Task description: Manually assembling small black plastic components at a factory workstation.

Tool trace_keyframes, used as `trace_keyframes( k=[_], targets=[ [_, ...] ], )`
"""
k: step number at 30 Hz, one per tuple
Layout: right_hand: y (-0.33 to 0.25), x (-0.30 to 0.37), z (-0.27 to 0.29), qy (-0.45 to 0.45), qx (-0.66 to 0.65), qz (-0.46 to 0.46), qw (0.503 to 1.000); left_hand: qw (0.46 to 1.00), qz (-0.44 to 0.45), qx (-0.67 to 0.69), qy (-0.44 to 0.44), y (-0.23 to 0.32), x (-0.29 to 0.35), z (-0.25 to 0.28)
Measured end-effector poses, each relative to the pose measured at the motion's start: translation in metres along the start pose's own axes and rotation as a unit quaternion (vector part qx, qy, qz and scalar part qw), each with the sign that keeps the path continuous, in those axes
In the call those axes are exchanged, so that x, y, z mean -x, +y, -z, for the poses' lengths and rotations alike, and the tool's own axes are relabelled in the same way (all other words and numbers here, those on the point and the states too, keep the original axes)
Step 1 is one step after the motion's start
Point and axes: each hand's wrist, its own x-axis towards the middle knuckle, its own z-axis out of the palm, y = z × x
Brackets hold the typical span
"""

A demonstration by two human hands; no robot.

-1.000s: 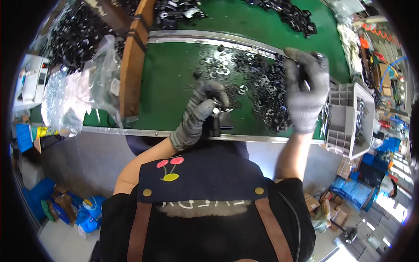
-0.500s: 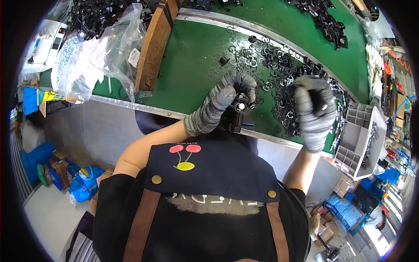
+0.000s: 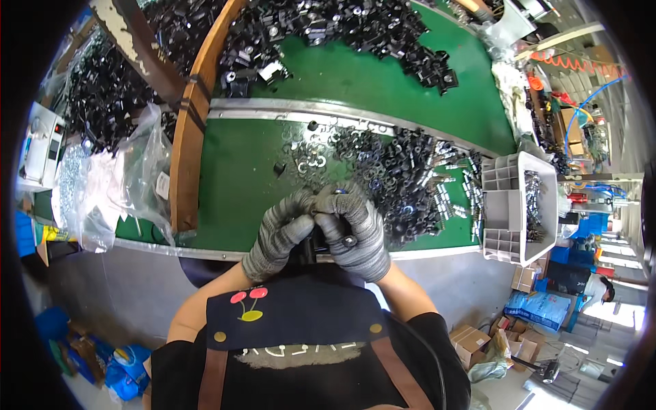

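Note:
Both my hands wear grey striped knit gloves and meet at the table's near edge. My left hand [image 3: 280,238] is closed, its fingers curled around a small black part that its glove mostly hides. Against it presses my right hand [image 3: 359,236], fingers pinched together. A small metal pin [image 3: 349,240] shows its round, shiny end among the right hand's fingers. Just below the hands stands a black fixture [image 3: 305,253], largely covered by them. Beyond the fingertips lie loose black and clear rings [image 3: 362,154] and a heap of small black parts [image 3: 403,205].
Several metal pins [image 3: 443,198] lie to the right, beside a grey divided bin [image 3: 502,205]. A wooden board [image 3: 188,150] and clear plastic bags [image 3: 116,184] bound the left side. Black clamp-like parts [image 3: 342,27] pile up beyond the metal rail [image 3: 273,106].
My right hand has come left from above the heap of small parts to meet my left hand at the fixture. The whole view has shifted, showing more of the far pile.

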Motion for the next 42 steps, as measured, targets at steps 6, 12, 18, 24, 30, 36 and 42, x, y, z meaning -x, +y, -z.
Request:
trace_keyframes(
  k=[6, 12, 18, 24, 30, 36, 42],
  targets=[
    [-0.001, 0.009, 0.000, 0.081, -0.318, -0.267, 0.906, 0.998, 0.003, 0.062, 0.003, -0.003, 0.002, 0.003],
    [-0.004, 0.000, 0.017, 0.011, -0.048, -0.075, 0.996, 0.997, 0.032, 0.065, 0.003, 0.003, 0.003, -0.002],
    [-0.015, -0.016, 0.028, -0.067, 0.064, 0.000, 0.996, 1.000, 0.006, -0.026, -0.001, 0.001, -0.003, 0.005],
    [-0.026, -0.011, 0.018, -0.122, 0.155, 0.027, 0.980, 0.990, 0.037, 0.132, -0.045, -0.012, -0.002, 0.011],
    [-0.042, -0.019, 0.015, -0.206, 0.177, -0.128, 0.954, 0.998, -0.003, 0.028, -0.059, -0.001, 0.000, 0.013],
    [-0.039, -0.013, 0.002, 0.140, -0.301, 0.046, 0.942, 0.990, 0.008, 0.108, -0.090, -0.006, 0.001, 0.012],
    [-0.031, -0.003, -0.008, 0.121, -0.259, 0.048, 0.957, 0.994, -0.003, 0.062, -0.091, 0.005, 0.002, 0.008]
  ],
)
